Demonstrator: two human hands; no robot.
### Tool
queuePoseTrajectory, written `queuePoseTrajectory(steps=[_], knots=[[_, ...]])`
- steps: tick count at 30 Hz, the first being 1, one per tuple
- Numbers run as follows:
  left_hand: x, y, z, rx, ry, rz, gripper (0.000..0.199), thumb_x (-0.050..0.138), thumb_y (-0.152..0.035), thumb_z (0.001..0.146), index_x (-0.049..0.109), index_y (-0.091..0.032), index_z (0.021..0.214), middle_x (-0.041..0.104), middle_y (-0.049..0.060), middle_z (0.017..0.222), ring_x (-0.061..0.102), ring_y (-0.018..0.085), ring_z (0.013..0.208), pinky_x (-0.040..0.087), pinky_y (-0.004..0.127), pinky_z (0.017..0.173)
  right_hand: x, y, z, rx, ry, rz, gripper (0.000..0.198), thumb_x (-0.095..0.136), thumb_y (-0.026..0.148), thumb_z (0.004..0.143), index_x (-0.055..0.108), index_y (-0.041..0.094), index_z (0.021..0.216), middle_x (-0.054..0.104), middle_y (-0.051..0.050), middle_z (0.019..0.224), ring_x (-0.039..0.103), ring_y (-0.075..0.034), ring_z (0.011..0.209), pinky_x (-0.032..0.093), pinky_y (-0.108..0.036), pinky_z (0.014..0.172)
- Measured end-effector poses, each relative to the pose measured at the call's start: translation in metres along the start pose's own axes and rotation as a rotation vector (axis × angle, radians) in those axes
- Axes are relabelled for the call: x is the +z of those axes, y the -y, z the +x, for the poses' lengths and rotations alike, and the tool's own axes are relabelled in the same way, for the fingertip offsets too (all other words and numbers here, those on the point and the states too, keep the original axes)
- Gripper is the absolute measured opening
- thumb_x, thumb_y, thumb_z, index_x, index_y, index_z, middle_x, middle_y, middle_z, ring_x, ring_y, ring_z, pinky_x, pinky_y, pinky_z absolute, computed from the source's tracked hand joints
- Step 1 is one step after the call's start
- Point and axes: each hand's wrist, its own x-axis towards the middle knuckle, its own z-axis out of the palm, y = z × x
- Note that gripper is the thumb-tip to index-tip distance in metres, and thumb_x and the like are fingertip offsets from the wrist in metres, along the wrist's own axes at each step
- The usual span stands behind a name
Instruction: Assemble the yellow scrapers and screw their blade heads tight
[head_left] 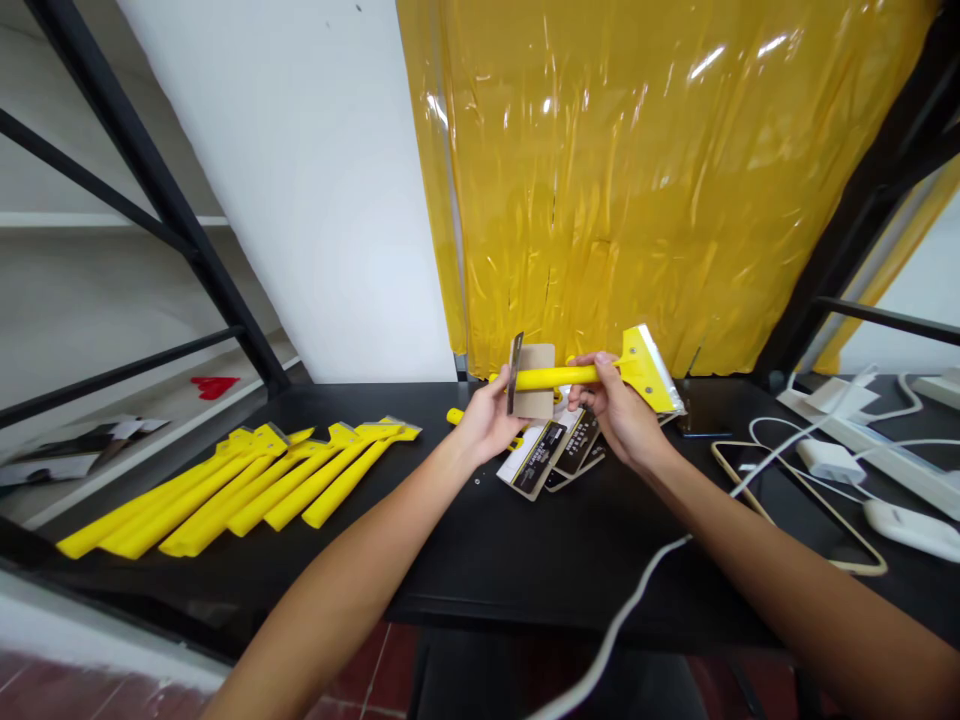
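Observation:
My left hand (pixel 480 425) is closed on a folded cardboard card (pixel 535 358), brown inside and dark on its outer flap. The card stands open around the handle end of a yellow scraper (pixel 559 377). My right hand (pixel 621 408) grips this scraper near its wide head, which points right with a clear cover along the blade edge. Below the hands, several printed black-and-white cards (pixel 534 458) lie overlapping on the black table (pixel 450 550). Partly hidden behind my hands are more yellow pieces. To the left, several yellow scrapers (pixel 281 487) lie side by side, heads away from me.
A tablet-like device (pixel 799 510), white charger (pixel 830 462), power strip (pixel 900 465) and cables occupy the right side. One white cable (pixel 637 590) crosses under my right forearm. Behind hangs a yellow plastic curtain (pixel 637 180), between black frame posts (pixel 161 190).

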Motion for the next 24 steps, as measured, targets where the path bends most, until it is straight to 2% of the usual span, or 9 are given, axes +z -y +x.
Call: queuePoseTrajectory(steps=[6,10,12,14,16,18,21,24], knots=[[-0.002,0.001,-0.001,0.011,0.091,-0.009,0.046,0.045,-0.044,0.101,0.064,-0.007,0.122,0.073,0.019,0.113,0.070,0.029,0.104,0.052,0.044,0.097,0.004,0.003,-0.002,-0.020,0.017,-0.039,0.028,0.069,0.053,0.088,0.066,0.025,0.095,0.067,-0.001,0.090,0.062,-0.012,0.067,0.055,-0.027,0.063],[0.000,0.002,-0.003,0.046,0.107,0.051,0.044,0.054,-0.047,0.097,0.067,-0.010,0.117,0.073,0.018,0.111,0.071,0.031,0.103,0.054,0.044,0.092,0.010,0.004,-0.008,-0.052,0.023,-0.145,0.029,0.063,0.054,0.092,0.066,0.027,0.100,0.065,0.000,0.079,0.063,-0.014,0.067,0.056,-0.030,0.067],[0.002,0.004,-0.005,0.046,0.120,0.105,0.042,0.058,-0.048,0.094,0.070,-0.011,0.111,0.074,0.018,0.107,0.071,0.031,0.101,0.055,0.044,0.089,0.013,0.003,-0.011,-0.096,0.041,-0.214,0.029,0.061,0.054,0.093,0.066,0.027,0.101,0.065,-0.001,0.083,0.063,-0.014,0.066,0.057,-0.032,0.068],[0.005,0.005,-0.006,0.036,0.132,0.143,0.040,0.061,-0.048,0.092,0.071,-0.011,0.104,0.074,0.018,0.101,0.071,0.031,0.097,0.054,0.043,0.088,0.016,0.002,-0.014,-0.134,0.071,-0.240,0.028,0.063,0.053,0.093,0.066,0.026,0.099,0.065,-0.004,0.099,0.063,-0.014,0.068,0.058,-0.034,0.069],[0.006,0.007,-0.007,0.050,0.133,0.149,0.037,0.062,-0.047,0.092,0.072,-0.012,0.099,0.074,0.017,0.097,0.071,0.027,0.089,0.054,0.041,0.085,0.019,0.000,-0.015,-0.137,0.106,-0.202,0.027,0.066,0.052,0.091,0.066,0.025,0.096,0.063,-0.005,0.114,0.064,-0.013,0.072,0.060,-0.034,0.069],[0.007,0.009,-0.007,0.086,0.124,0.135,0.035,0.061,-0.046,0.093,0.072,-0.013,0.098,0.074,0.015,0.099,0.069,0.022,0.081,0.055,0.039,0.081,0.020,-0.003,-0.015,-0.097,0.142,-0.130,0.026,0.066,0.050,0.091,0.066,0.026,0.097,0.060,-0.005,0.120,0.065,-0.014,0.077,0.060,-0.034,0.071],[0.008,0.010,-0.007,0.113,0.100,0.107,0.034,0.061,-0.045,0.094,0.072,-0.013,0.099,0.074,0.014,0.098,0.068,0.021,0.078,0.056,0.036,0.077,0.020,-0.006,-0.016,-0.032,0.183,-0.066,0.024,0.068,0.046,0.091,0.065,0.028,0.106,0.063,-0.003,0.114,0.064,-0.014,0.083,0.058,-0.031,0.075],[0.008,0.004,-0.005,0.171,0.007,0.047,0.024,0.066,-0.036,0.093,0.071,-0.013,0.098,0.075,0.010,0.091,0.070,0.019,0.077,0.057,0.029,0.070,0.019,-0.007,-0.018,-0.021,0.145,-0.098,0.032,0.077,0.039,0.083,0.063,0.028,0.110,0.065,-0.001,0.097,0.061,-0.014,0.079,0.053,-0.027,0.066]])
